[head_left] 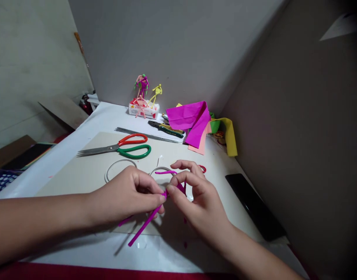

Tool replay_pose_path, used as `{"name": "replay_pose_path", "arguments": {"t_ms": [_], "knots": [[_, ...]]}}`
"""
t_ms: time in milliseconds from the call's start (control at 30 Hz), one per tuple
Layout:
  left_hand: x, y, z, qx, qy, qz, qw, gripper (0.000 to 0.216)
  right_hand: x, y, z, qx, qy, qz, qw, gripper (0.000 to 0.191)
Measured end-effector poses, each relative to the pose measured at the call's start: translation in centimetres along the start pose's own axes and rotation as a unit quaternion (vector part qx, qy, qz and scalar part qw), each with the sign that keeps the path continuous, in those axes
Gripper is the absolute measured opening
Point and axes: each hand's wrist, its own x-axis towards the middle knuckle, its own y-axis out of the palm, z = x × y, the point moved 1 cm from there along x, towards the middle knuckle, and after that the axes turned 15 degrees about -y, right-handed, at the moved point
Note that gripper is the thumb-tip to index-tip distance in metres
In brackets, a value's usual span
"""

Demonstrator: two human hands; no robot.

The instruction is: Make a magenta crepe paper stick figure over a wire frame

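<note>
A small magenta figure of paper-wrapped wire (143,229) is held between my two hands, above the middle of the table. My left hand (122,194) pinches it with thumb and forefinger; one long limb sticks out below, toward me. My right hand (197,190) pinches the same figure with thumb and forefinger, its other fingers raised. A thin bent limb shows above the right fingertips. The figure's middle is partly hidden by my fingers. Just beyond my hands lie loops of grey wire (120,161) and scissors (114,147) with one red and one green handle.
Several small figures (157,90) are on and by a white box (143,110) at the back. Pliers (166,129), straight wires (149,135), magenta paper (192,116) and a yellow strip (231,136) lie nearby. A black phone (255,206) lies at right, beside a grey partition (298,128).
</note>
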Motion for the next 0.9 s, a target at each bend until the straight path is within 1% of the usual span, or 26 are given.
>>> {"name": "replay_pose_path", "arguments": {"t_ms": [133,233,333,433,533,633,733,900], "knots": [[0.0,0.1,0.2,-0.006,0.02,-0.017,1.0,0.017,0.1,0.0,-0.1,-0.02,-0.026,0.005,0.999,0.009],[0.0,0.2,0.1,-0.02,0.028,-0.024,0.999,0.016,0.0,0.2,-0.2,-0.045,-0.06,0.005,0.997,0.009],[0.0,0.1,0.1,-0.029,0.032,-0.02,0.999,0.015,-0.2,0.4,-0.2,-0.071,-0.093,-0.009,0.993,0.009],[-0.1,0.0,0.0,-0.039,0.031,-0.003,0.999,0.016,-0.6,0.7,-0.1,-0.09,-0.107,-0.022,0.99,0.01],[-0.2,-0.1,0.1,-0.048,0.02,0.021,0.998,0.021,-0.7,1.1,-0.1,-0.099,-0.108,-0.033,0.989,0.011],[-0.2,-0.2,0.2,-0.052,0.012,0.03,0.998,0.021,-0.7,1.4,-0.1,-0.095,-0.102,-0.045,0.989,0.01],[-0.2,-0.2,0.0,-0.037,0.014,0.014,0.999,0.021,-0.7,1.3,0.1,-0.085,-0.088,-0.047,0.991,0.01],[-0.2,0.0,-0.3,-0.019,0.013,-0.009,1.0,0.021,-0.4,0.8,0.4,-0.041,-0.046,-0.037,0.997,0.01]]}}
